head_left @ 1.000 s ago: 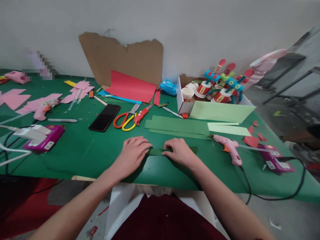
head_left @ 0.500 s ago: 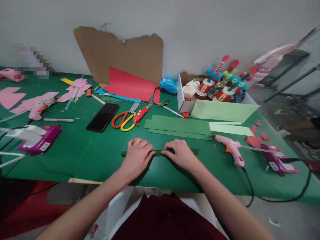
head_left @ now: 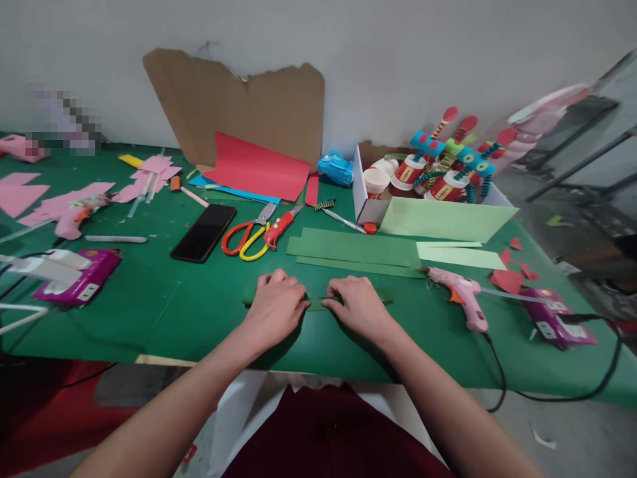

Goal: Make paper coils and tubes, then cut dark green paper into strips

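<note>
Both hands grip a narrow strip of dark green paper (head_left: 315, 305) that lies crosswise near the table's front edge. My left hand (head_left: 277, 304) has its fingers curled over the left half, thumb and fingertip pinching the strip. My right hand (head_left: 355, 304) pinches it in the same way a short distance to the right. The strip's ends stick out past each hand, and the rest is hidden under the fingers. Beyond the hands lie wider green paper strips (head_left: 355, 249). Scissors (head_left: 251, 232) and a red-handled cutter (head_left: 283, 227) rest behind my left hand.
A pink glue gun (head_left: 460, 295) lies at the right beside a purple power strip (head_left: 557, 318). A black phone (head_left: 204, 232) is on the left. At the back right stands a white box (head_left: 367, 199) of paper-cup figures. Red paper (head_left: 261, 166) leans on cardboard (head_left: 239, 106).
The green strip looks rolled or tilted a little between my fingers, its visible middle paler now. My hands stay in nearly the same place.
</note>
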`<state>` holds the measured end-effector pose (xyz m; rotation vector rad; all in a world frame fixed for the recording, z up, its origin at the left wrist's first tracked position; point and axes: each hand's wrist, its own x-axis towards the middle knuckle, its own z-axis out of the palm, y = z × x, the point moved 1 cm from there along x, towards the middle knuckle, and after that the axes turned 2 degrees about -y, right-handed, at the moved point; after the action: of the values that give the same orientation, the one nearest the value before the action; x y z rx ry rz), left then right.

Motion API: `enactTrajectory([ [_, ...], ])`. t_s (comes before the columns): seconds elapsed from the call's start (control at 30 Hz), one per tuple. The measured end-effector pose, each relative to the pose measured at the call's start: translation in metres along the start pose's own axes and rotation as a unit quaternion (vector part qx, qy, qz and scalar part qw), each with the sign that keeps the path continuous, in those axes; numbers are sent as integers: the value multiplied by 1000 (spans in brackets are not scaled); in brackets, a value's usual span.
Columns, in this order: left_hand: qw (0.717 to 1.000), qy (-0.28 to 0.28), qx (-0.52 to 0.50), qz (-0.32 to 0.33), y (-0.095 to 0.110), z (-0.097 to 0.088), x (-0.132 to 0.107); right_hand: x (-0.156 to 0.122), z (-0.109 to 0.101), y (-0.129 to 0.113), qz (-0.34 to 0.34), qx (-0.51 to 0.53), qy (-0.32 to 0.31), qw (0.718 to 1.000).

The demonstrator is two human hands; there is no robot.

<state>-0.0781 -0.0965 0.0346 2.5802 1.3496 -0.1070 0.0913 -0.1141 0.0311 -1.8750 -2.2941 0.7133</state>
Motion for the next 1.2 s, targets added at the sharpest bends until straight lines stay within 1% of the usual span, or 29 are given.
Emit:
enactTrajectory([
  [0.2,1000,3,8,-4,2,1,1,0,0,-1,2,-8,-3,1000],
  [0.5,1000,-12,3,-3,2,0,2,-1,-1,-3,8,-24,-3,1000],
  [0.73,1000,-5,9,-1,2,2,1,0,0,-2,-1,-40,-7,999],
  [0.83,1000,26,17,-1,2,7,-1,0,-1,-2,-1,-45,-13,999],
  [0.9,997,74,23,7,2,12,-5,0,-1,-2,1,-45,-15,999],
  [0.97,989,138,23,42,3,18,-12,0,-1,-3,0,-41,-13,999],
  [1.03,976,189,13,105,6,25,-20,0,-2,-3,-3,-37,-14,999],
  [1.07,970,202,7,137,9,29,-23,0,-2,-3,-3,-36,-15,999],
  [1.13,963,205,3,177,13,36,-29,0,-2,-3,-2,-35,-14,999],
  [1.2,964,193,9,181,17,41,-31,0,-2,-3,1,-35,-11,999],
])
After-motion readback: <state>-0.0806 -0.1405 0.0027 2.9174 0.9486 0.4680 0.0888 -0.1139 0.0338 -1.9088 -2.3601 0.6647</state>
